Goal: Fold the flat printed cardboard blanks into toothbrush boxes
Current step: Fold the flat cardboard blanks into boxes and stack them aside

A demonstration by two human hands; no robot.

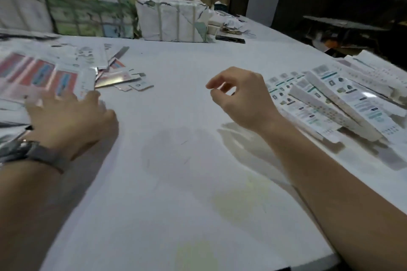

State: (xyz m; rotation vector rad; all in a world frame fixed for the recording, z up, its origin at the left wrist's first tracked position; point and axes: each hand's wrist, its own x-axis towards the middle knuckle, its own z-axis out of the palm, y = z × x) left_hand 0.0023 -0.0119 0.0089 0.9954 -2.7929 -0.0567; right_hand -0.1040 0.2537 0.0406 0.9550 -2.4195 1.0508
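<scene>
At far left of the white table (187, 182) lies a spread of flat blanks (39, 75), pink-and-blue printed faces up, overlapping one another and running off the frame edge. Their long axes run roughly away from the person, tilted a little to the right. A few loose blanks and small offcuts (132, 82) sit just right of the spread, one showing a shiny silver side.

Left hand (72, 119): laid over the near right corner of the spread, fingers extended and blurred with motion. Fingertips appear to touch the top blank; no curl round any edge visible, so it grasps nothing that I can see. Grey watch strap (44, 156) on that wrist.

Centre of table bare between the hands.

Right hand (242, 97): raised above the table, well apart from the blanks, fingers loosely curled, thumb and forefinger close but with nothing between them. Empty.

Right of it: a heap of folded boxes (334, 103), white with teal print, lying crisscross.

Back of table: strapped bundles (174, 21) of stock.

Judgement: next blank lies directly under the left hand, left of centre, so that hand is much the nearer. It would need to slide or lift one sheet rightward to the bare centre, where the right hand can meet its long edge.
</scene>
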